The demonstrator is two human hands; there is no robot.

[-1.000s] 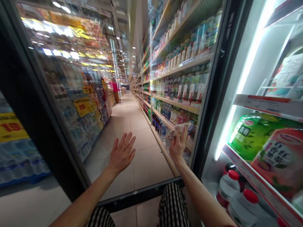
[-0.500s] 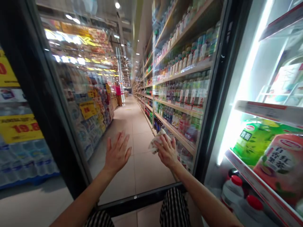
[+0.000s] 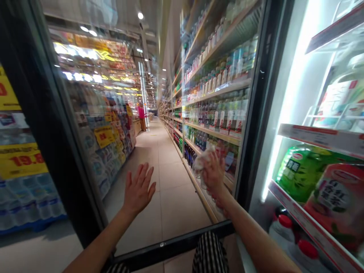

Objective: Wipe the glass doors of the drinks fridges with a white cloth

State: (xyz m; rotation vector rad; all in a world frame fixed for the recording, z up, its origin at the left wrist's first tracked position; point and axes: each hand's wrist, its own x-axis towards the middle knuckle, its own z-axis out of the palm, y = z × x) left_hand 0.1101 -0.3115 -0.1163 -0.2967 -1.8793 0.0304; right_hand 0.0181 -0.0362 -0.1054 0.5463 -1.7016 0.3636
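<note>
A pale, crumpled cloth (image 3: 202, 160) lies under the fingers of my right hand (image 3: 214, 172), pressed to the glass door (image 3: 170, 197). Motion blurs that hand and the cloth, and part of the cloth is hidden behind the fingers. To its left, my left hand (image 3: 139, 189) is held flat with fingers spread against or very close to the same pane, holding nothing. A black frame (image 3: 176, 240) edges the glass along the bottom and both sides.
On the right, lit cooler shelves (image 3: 321, 138) hold a green drink pack (image 3: 301, 170), a pink one (image 3: 335, 204) and red-capped bottles (image 3: 284, 227). Drink shelves (image 3: 222, 129) appear in the glass. Bottled water packs (image 3: 31, 197) stand at left. My striped-clothed knee (image 3: 210, 252) is near the lower frame.
My right hand has moved right across the glass with the cloth. The left hand has stayed nearly in place, flat and spread.
</note>
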